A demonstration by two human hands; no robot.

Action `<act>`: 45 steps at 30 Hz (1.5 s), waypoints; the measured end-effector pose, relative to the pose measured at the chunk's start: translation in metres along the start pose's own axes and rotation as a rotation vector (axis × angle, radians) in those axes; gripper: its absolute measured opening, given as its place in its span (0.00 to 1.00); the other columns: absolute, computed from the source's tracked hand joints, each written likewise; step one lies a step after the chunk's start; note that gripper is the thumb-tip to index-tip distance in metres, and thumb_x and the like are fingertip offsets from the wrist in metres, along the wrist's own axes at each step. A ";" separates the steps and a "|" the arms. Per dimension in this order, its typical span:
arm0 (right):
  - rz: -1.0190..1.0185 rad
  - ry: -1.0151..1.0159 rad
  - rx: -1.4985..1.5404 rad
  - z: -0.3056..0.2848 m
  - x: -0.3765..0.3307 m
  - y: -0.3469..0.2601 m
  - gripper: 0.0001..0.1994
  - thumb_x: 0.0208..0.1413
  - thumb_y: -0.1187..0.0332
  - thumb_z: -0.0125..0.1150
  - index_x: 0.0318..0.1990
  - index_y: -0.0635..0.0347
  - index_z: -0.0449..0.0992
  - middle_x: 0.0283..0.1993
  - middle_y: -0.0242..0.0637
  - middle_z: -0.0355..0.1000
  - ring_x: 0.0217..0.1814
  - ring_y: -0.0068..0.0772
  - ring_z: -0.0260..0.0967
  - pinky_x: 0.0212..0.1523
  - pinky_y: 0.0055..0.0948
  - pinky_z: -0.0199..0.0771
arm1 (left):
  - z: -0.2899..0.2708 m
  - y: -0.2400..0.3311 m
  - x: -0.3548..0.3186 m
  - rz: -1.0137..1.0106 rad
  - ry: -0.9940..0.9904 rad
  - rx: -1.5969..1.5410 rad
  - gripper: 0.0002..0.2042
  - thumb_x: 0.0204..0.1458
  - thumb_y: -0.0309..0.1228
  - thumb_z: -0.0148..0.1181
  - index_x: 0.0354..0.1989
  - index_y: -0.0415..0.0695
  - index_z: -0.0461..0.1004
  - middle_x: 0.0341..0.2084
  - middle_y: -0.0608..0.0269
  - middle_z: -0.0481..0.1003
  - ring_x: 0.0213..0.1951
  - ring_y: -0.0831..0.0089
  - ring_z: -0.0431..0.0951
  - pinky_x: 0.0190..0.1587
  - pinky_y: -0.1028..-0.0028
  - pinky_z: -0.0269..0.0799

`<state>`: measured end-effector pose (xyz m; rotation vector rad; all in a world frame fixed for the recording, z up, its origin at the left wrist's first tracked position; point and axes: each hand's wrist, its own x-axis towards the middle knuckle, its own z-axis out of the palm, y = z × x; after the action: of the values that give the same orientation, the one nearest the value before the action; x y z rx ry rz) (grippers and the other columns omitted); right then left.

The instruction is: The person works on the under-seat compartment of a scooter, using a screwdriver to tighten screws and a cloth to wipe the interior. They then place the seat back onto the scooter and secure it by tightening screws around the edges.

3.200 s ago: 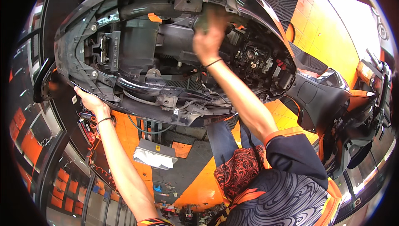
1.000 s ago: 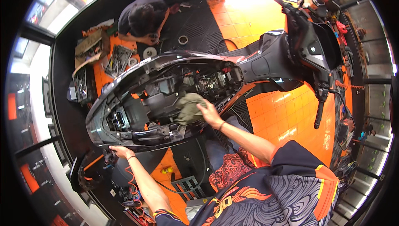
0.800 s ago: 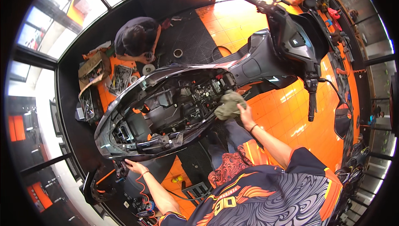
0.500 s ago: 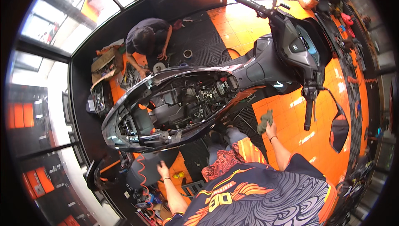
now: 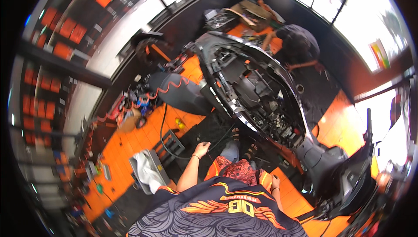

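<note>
A dark scooter body stretches diagonally ahead of me, its open seat area showing the frame and wiring. My left hand hangs in front of my left side, apart from the scooter; its fingers are curled, and what they may hold is too small to make out. Low by my right hip is my right hand, small and partly blurred, its fingers unclear. Left of the scooter's rear lies a long dark seat-like piece, with a coiled red hose crossing it.
Beyond the scooter, a co-worker crouches by boxes of parts. At my left stand a grey bin with white cloth and a black slotted frame. A dark hose curves nearby. Tools lie at far left.
My view has swung left, so the scooter now sits to the right. My left hand has curled its fingers. My right hand has come in beside my hip; the greenish cloth it held is out of sight.
</note>
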<state>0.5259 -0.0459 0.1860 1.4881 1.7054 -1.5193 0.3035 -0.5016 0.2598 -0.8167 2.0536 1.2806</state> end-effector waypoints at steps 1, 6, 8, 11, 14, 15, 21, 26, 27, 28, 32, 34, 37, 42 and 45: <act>-0.010 0.011 0.085 -0.014 0.009 -0.017 0.23 0.61 0.64 0.59 0.61 0.65 0.70 0.42 0.38 0.77 0.33 0.28 0.75 0.30 0.27 0.72 | 0.009 -0.004 -0.009 0.031 0.002 -0.028 0.20 0.62 0.43 0.59 0.50 0.37 0.78 0.36 0.59 0.81 0.31 0.73 0.79 0.36 0.72 0.75; -0.218 -0.084 0.055 -0.068 0.073 -0.101 0.19 0.64 0.67 0.56 0.59 0.69 0.70 0.45 0.44 0.78 0.41 0.34 0.77 0.38 0.33 0.79 | 0.015 -0.058 -0.044 0.031 0.152 -0.125 0.20 0.61 0.43 0.59 0.49 0.35 0.79 0.38 0.54 0.83 0.33 0.70 0.82 0.38 0.70 0.77; -0.283 -0.093 0.067 -0.072 0.093 -0.122 0.18 0.64 0.70 0.56 0.56 0.74 0.71 0.45 0.48 0.77 0.43 0.38 0.77 0.38 0.32 0.80 | 0.003 -0.096 -0.047 -0.073 0.206 -0.178 0.20 0.60 0.44 0.59 0.46 0.35 0.80 0.34 0.55 0.83 0.32 0.70 0.82 0.37 0.69 0.76; -0.373 -0.064 0.138 -0.067 0.112 -0.136 0.10 0.63 0.66 0.57 0.47 0.61 0.73 0.33 0.37 0.76 0.24 0.28 0.72 0.19 0.26 0.66 | 0.000 -0.157 -0.061 -0.200 0.242 -0.082 0.25 0.58 0.50 0.55 0.41 0.36 0.82 0.31 0.46 0.82 0.33 0.56 0.84 0.39 0.62 0.77; -0.356 -0.164 -0.005 -0.046 0.117 -0.130 0.07 0.61 0.67 0.55 0.41 0.60 0.72 0.30 0.35 0.73 0.21 0.29 0.69 0.17 0.29 0.66 | -0.004 -0.195 -0.076 -0.390 0.239 -0.051 0.29 0.55 0.52 0.56 0.44 0.32 0.80 0.35 0.40 0.81 0.34 0.54 0.84 0.40 0.61 0.79; -0.280 -0.153 -0.017 -0.035 0.116 -0.124 0.06 0.61 0.67 0.55 0.40 0.60 0.73 0.29 0.35 0.72 0.20 0.30 0.69 0.17 0.30 0.66 | -0.007 -0.199 -0.079 -0.415 0.262 -0.036 0.28 0.56 0.51 0.56 0.43 0.32 0.81 0.35 0.41 0.81 0.35 0.54 0.84 0.40 0.61 0.79; -0.221 -0.246 -0.601 0.059 0.122 -0.091 0.07 0.61 0.71 0.55 0.41 0.63 0.76 0.28 0.36 0.73 0.23 0.31 0.71 0.18 0.33 0.68 | -0.037 -0.169 -0.078 -0.338 0.324 -0.174 0.27 0.58 0.50 0.56 0.49 0.34 0.79 0.45 0.41 0.79 0.46 0.52 0.82 0.50 0.62 0.76; -0.494 -0.389 -0.724 0.166 0.133 -0.119 0.11 0.62 0.70 0.58 0.49 0.66 0.76 0.32 0.35 0.76 0.27 0.29 0.72 0.25 0.30 0.72 | -0.087 -0.179 -0.029 -0.267 0.423 -0.215 0.25 0.57 0.48 0.57 0.49 0.36 0.79 0.48 0.41 0.78 0.54 0.50 0.77 0.57 0.61 0.71; -0.483 -0.349 -0.836 0.187 0.131 -0.133 0.13 0.62 0.70 0.59 0.50 0.66 0.76 0.33 0.35 0.76 0.27 0.29 0.72 0.26 0.30 0.73 | -0.093 -0.186 -0.012 -0.291 0.437 -0.244 0.25 0.57 0.48 0.58 0.49 0.36 0.79 0.48 0.41 0.78 0.54 0.50 0.77 0.57 0.61 0.71; -0.443 -0.444 -0.752 0.207 0.125 -0.147 0.13 0.62 0.69 0.58 0.51 0.66 0.76 0.33 0.35 0.76 0.27 0.28 0.72 0.27 0.30 0.74 | -0.109 -0.195 0.011 -0.303 0.432 -0.240 0.24 0.57 0.48 0.58 0.48 0.38 0.80 0.46 0.43 0.79 0.53 0.49 0.77 0.56 0.61 0.72; -0.568 -0.447 -0.690 0.289 0.075 -0.203 0.13 0.63 0.67 0.57 0.50 0.65 0.77 0.33 0.33 0.76 0.29 0.24 0.72 0.29 0.28 0.74 | -0.184 -0.201 0.114 -0.408 0.481 -0.380 0.17 0.53 0.43 0.60 0.41 0.41 0.83 0.38 0.50 0.82 0.47 0.53 0.81 0.52 0.59 0.75; -0.580 -0.439 -0.677 0.336 0.044 -0.224 0.13 0.63 0.66 0.58 0.49 0.64 0.77 0.34 0.33 0.76 0.32 0.23 0.73 0.30 0.27 0.73 | -0.225 -0.188 0.166 -0.285 0.511 -0.143 0.15 0.52 0.42 0.61 0.40 0.44 0.83 0.38 0.51 0.82 0.46 0.54 0.81 0.51 0.59 0.75; -0.385 -0.282 -0.604 0.404 -0.001 -0.228 0.14 0.60 0.64 0.62 0.48 0.65 0.78 0.37 0.34 0.77 0.37 0.25 0.74 0.37 0.28 0.74 | -0.300 -0.165 0.266 -0.039 0.465 -0.059 0.11 0.52 0.39 0.61 0.40 0.52 0.84 0.38 0.53 0.82 0.44 0.52 0.81 0.48 0.60 0.77; -0.448 -0.291 -0.946 0.505 -0.008 -0.209 0.19 0.61 0.63 0.62 0.52 0.70 0.76 0.49 0.51 0.79 0.54 0.41 0.76 0.54 0.35 0.73 | -0.381 -0.152 0.425 0.098 0.489 -0.004 0.13 0.58 0.36 0.57 0.42 0.39 0.80 0.34 0.43 0.81 0.39 0.48 0.82 0.41 0.57 0.76; -0.371 -0.289 -0.752 0.571 0.034 -0.191 0.21 0.65 0.58 0.58 0.55 0.68 0.74 0.47 0.40 0.78 0.46 0.29 0.73 0.46 0.29 0.73 | -0.413 -0.149 0.515 0.078 0.491 0.054 0.11 0.57 0.35 0.56 0.37 0.41 0.80 0.31 0.44 0.80 0.37 0.52 0.82 0.39 0.56 0.75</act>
<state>0.1582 -0.5070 0.0601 0.5683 2.1013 -0.9801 0.0198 -1.0320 -0.0507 -1.1215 2.5098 1.1379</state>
